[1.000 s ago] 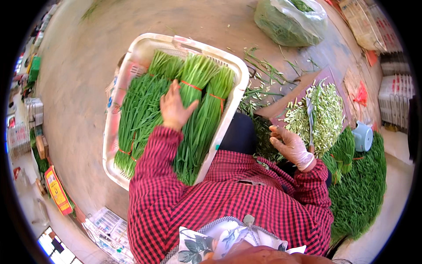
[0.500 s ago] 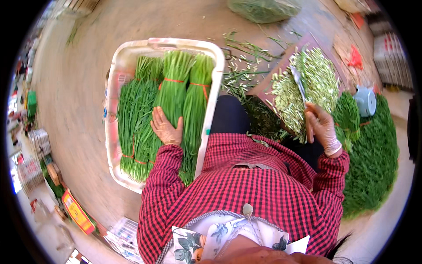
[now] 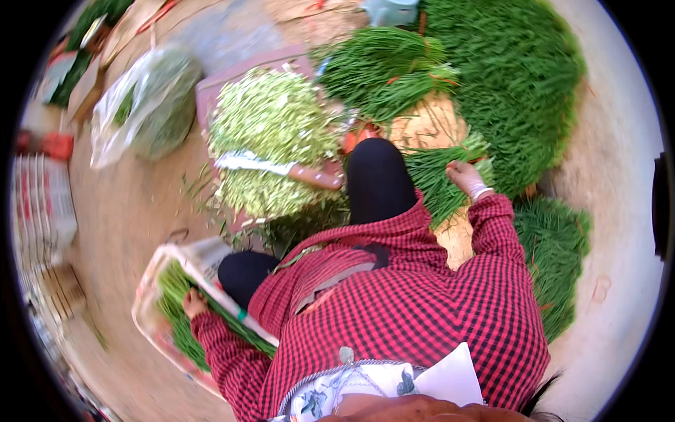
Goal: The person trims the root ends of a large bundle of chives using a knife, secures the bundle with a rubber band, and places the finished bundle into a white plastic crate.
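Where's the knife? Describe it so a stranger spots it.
Beside the dark right knee, a purplish board holds a heap of pale chopped stalks. The knife lies across the heap, its brown handle toward that knee. Its long, shiny blade sets it apart from those stalks.

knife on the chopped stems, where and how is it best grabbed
Probably by the brown handle, from above at its right end. The knife lies across the chopped stems with its blade to the left, so this keeps fingers off it; the right knee, close past the handle's end, leaves little room to come in level.
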Available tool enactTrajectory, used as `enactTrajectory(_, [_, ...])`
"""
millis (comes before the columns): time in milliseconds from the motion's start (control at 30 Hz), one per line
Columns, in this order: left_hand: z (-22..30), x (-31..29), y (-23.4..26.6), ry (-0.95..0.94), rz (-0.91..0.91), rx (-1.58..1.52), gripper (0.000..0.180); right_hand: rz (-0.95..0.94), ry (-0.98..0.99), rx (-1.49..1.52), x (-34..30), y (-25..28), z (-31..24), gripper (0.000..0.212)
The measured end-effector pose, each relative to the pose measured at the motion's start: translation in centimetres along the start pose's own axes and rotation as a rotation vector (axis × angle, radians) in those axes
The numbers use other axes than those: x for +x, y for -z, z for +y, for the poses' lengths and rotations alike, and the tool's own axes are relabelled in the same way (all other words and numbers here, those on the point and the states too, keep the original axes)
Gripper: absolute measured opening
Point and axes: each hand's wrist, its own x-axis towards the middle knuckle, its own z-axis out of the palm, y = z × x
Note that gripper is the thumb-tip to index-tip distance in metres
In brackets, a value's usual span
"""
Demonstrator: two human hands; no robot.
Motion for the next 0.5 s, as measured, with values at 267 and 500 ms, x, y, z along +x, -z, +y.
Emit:
enactTrajectory(267, [10.5, -13.2, -3.9, -0.26, 0.072, 0.38, 0.032, -0.194, -0.29, 0.03, -0.5, -1.6, 7.1, 0.026])
enactTrajectory(500, [14.1, -30.3, -18.9, -0.632, -0.504, 0.704, 0.046, -0.076, -0.253, -0.075, 12.8, -3.8, 5.0, 0.048])
